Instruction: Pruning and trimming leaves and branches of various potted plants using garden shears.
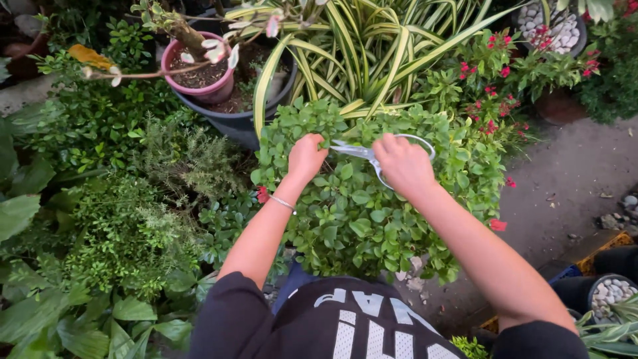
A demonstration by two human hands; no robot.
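A round leafy green bush [372, 219] with small oval leaves fills the middle of the head view. My left hand [306, 158] is closed on a sprig at the top of the bush. My right hand [402, 163] grips white-handled scissors [362, 153], whose blades point left toward my left hand's fingers. A thin bracelet sits on my left wrist.
A pink pot [203, 83] stands inside a dark pot [239, 119] behind the bush, beside a striped long-leaved plant [372, 46]. Red-flowered plants [492, 86] grow at right. Dense greenery [113, 219] is at left. Pebble-filled pots [608, 292] and bare ground [571, 179] lie right.
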